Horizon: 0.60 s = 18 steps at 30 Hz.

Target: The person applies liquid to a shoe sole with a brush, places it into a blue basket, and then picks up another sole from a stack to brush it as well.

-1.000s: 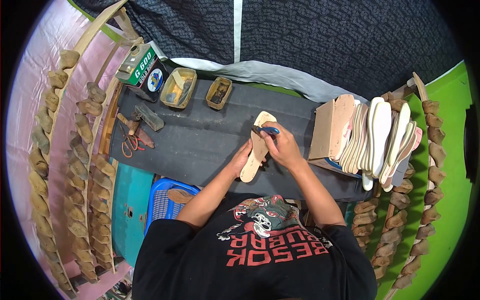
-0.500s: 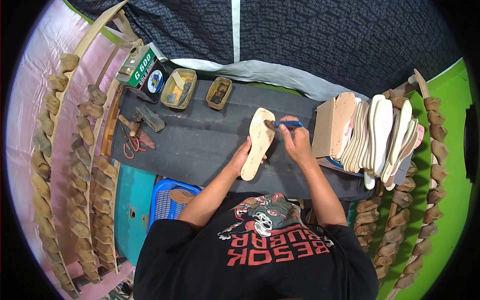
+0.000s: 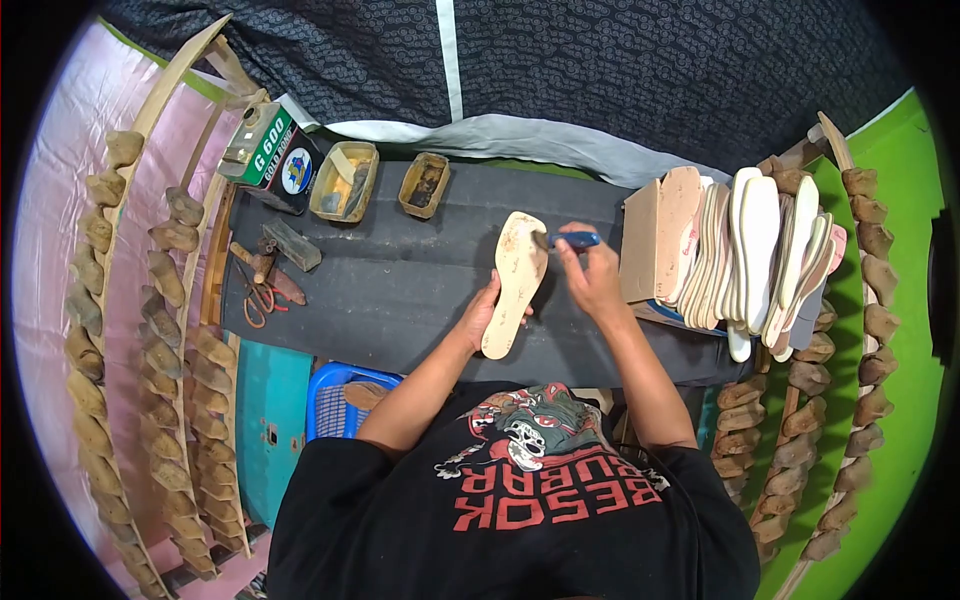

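Observation:
My left hand [image 3: 482, 318] is closed round the edges of a pale shoe insole [image 3: 513, 292], holding it tilted above the dark work table. Brownish smears and small marks show on its upper face, mostly at the wide end. In my right hand [image 3: 596, 282] is a brush with a blue handle [image 3: 576, 240], pinched between thumb and fingers. The brush's tip reaches the right edge of the insole's wide end; whether it touches cannot be made out.
Stacked insoles [image 3: 750, 250] crowd the right side by a cardboard box [image 3: 640, 240]. A glue can [image 3: 265, 155], two tubs [image 3: 345, 180] and scissors [image 3: 260, 300] lie left on the table [image 3: 400, 300]. Racks of shoe lasts [image 3: 160, 370] flank both sides. A blue basket [image 3: 325, 400] stands below.
The brush has shifted slightly at the insole's wide end, and its tip now sits nearer the edge. My left hand keeps its hold. The whole view has turned a little.

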Tool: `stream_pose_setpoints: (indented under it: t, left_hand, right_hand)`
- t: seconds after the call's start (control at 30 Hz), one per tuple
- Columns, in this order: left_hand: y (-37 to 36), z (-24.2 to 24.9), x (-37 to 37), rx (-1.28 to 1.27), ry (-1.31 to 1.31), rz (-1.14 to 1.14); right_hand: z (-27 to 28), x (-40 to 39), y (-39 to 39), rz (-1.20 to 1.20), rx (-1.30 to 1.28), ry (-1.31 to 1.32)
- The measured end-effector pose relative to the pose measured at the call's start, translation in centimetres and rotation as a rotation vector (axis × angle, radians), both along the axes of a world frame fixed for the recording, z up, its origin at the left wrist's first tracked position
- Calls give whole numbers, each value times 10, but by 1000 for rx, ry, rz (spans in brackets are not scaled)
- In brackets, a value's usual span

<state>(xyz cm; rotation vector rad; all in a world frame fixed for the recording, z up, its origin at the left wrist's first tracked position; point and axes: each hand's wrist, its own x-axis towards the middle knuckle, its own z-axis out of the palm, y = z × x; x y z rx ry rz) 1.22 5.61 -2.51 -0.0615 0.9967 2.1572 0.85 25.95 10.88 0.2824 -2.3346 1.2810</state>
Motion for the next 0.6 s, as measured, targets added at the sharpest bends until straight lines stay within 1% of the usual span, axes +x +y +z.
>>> stream_pose_setpoints:
  t: [0.03,0.07,0.13,0.2,0.3,0.37,0.47,0.53,0.6]
  left_hand:
    - [0,-1,0,-14,-6,-12]
    - [0,-2,0,-29,-13,-25]
    - [1,-3,0,-37,-23,-28]
    - [3,-4,0,-22,-27,-8]
    - [3,-3,1,30,-18,-38]
    - [4,2,3,2,-2,-33]
    - [7,0,6,3,-10,-29]
    - [10,-4,7,17,-32,-25]
    - [12,-6,7,27,-55,-11]
  right_hand:
    - [-2,3,-4,36,10,4]
    - [-1,10,-8,79,-45,-88]
    - [-3,16,-12,155,58,-12]
    - [-8,15,-9,113,35,-1]
    - [-4,9,1,32,2,-7]
    - [-2,5,11,-41,14,10]
    - [-3,10,16,-43,4,6]
    - [-1,16,12,9,44,41]
    - [3,29,5,54,77,1]
